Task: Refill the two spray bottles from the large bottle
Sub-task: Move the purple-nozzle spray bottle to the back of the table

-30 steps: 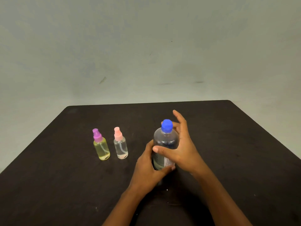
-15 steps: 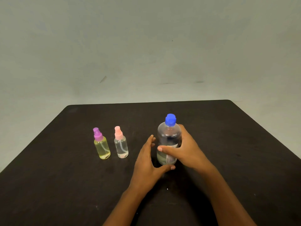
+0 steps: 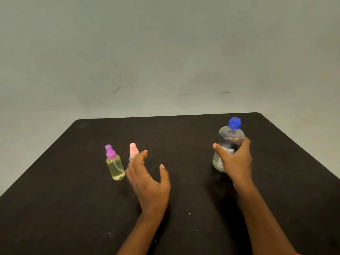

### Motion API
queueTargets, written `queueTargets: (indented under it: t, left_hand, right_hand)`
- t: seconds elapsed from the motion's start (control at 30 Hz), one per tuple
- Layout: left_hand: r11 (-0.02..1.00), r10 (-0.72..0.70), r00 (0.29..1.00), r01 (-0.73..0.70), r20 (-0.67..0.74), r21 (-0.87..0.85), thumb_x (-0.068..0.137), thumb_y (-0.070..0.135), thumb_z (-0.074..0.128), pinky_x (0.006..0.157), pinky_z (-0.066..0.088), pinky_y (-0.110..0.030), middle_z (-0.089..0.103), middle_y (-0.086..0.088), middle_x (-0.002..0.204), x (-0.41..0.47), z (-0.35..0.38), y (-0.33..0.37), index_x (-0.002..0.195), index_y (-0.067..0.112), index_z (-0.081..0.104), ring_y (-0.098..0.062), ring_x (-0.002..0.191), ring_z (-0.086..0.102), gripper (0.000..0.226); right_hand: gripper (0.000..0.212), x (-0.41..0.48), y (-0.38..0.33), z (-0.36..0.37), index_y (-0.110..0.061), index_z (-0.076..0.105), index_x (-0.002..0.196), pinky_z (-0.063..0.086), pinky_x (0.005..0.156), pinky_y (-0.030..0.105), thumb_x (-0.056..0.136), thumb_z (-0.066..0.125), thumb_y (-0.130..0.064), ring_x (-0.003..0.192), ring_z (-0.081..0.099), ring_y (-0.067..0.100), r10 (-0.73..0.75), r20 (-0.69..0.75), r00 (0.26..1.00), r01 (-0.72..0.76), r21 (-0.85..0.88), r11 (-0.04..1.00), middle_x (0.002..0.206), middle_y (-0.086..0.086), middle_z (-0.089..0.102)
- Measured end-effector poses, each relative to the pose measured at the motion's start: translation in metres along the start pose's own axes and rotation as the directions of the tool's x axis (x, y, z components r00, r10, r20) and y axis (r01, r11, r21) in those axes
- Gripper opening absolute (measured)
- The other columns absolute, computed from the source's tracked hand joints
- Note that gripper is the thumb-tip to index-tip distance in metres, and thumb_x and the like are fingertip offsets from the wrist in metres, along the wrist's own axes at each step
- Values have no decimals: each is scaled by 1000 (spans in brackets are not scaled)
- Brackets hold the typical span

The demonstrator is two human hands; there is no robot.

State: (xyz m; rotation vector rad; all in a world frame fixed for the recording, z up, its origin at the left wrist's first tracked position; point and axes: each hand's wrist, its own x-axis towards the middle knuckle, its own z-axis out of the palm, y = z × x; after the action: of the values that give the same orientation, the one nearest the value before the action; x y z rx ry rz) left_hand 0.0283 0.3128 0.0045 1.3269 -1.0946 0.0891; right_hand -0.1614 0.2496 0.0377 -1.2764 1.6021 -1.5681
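A large clear bottle (image 3: 230,138) with a blue cap stands upright at the right of the dark table, and my right hand (image 3: 234,161) is wrapped around its lower half. At the left stands a small spray bottle (image 3: 115,165) with a purple top and yellowish liquid. Beside it is a second spray bottle (image 3: 133,150) with a pink top; its body is mostly hidden behind my left hand (image 3: 147,179). That hand is open, fingers spread, right in front of the pink-topped bottle and holding nothing.
The dark table (image 3: 184,137) has a far edge and a rounded far right corner (image 3: 258,114). Behind it rises a plain grey wall (image 3: 165,52). A few tiny white specks lie on the tabletop near me.
My right hand has carried the large bottle from the table's middle out to the right. My left hand has let go of it and moved left to the pink-topped spray bottle.
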Motion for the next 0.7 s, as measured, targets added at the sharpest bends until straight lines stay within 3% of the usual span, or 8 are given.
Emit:
queueTargets:
  t: [0.1, 0.2, 0.27, 0.33, 0.43, 0.5, 0.6, 0.7]
  left_hand:
    - [990, -105, 990, 112, -89, 86, 70, 2, 74, 96, 38, -46, 42, -10, 127, 3, -1, -1, 128, 12, 41, -23, 114, 35, 67]
    - [984, -148, 986, 155, -71, 90, 66, -4, 76, 101, 36, -52, 38, -13, 133, 4, 0, -2, 132, 9, 38, -24, 121, 31, 77]
    - [978, -195, 980, 197, -36, 71, 68, -4, 75, 104, 33, -46, 34, -12, 138, 4, 1, -2, 137, 10, 35, -22, 126, 28, 81]
    - [966, -251, 968, 250, 11, 61, 70, -3, 74, 105, 29, -39, 29, -11, 144, 4, 1, -3, 142, 12, 31, -22, 131, 25, 86]
    - [945, -322, 945, 317, 62, 82, 72, -1, 73, 106, 25, -36, 21, -10, 150, 4, 2, -5, 146, 17, 23, -27, 136, 23, 91]
    - [932, -359, 930, 354, 80, 77, 74, 1, 73, 110, 24, -39, 19, -9, 153, 5, 1, -7, 148, 20, 19, -25, 139, 21, 94]
    - [900, -434, 889, 433, 143, 44, 80, 7, 70, 117, 22, -45, 20, -3, 156, 6, 1, -12, 151, 21, 11, -21, 143, 20, 93]
    - [892, -449, 880, 451, 152, 24, 87, 14, 62, 110, 34, -50, 34, -1, 151, 7, 2, -20, 149, 23, 19, -22, 138, 34, 76]
  right_hand:
    - [84, -1, 4, 2, -22, 33, 142, 43, 100, 37, 75, 81, -30, 124, 49, 20, -8, -44, 999, 8, -9, 1000, 136, -1, 47]
    - [102, -7, -1, 10, -17, 21, 150, 31, 113, 43, 71, 84, -32, 139, 30, 22, -115, -239, 964, 101, -69, 992, 151, 5, 30]
    - [98, -14, -9, 15, -13, 23, 148, 31, 114, 46, 72, 83, -29, 139, 28, 22, -271, -380, 884, 254, -96, 962, 150, 9, 28]
    - [88, -22, -14, 20, -9, 27, 144, 34, 112, 44, 75, 80, -26, 136, 32, 24, -469, -434, 770, 459, -136, 878, 145, 10, 30]
    - [74, -38, -17, 32, -3, 33, 135, 35, 109, 43, 75, 76, -10, 130, 38, 30, -692, -347, 632, 686, -164, 709, 134, 13, 34]
    - [68, -50, -18, 44, 1, 37, 131, 37, 108, 40, 74, 73, -2, 125, 41, 29, -757, -252, 603, 752, -138, 645, 129, 14, 39]
    - [60, -66, -14, 61, -2, 40, 130, 46, 98, 39, 77, 69, -2, 118, 48, 26, -742, -136, 656, 747, -27, 665, 126, 11, 45]
    - [50, -75, -10, 68, -8, 43, 130, 48, 92, 29, 83, 62, -9, 114, 50, 12, -691, 23, 722, 689, 54, 722, 125, 6, 48]
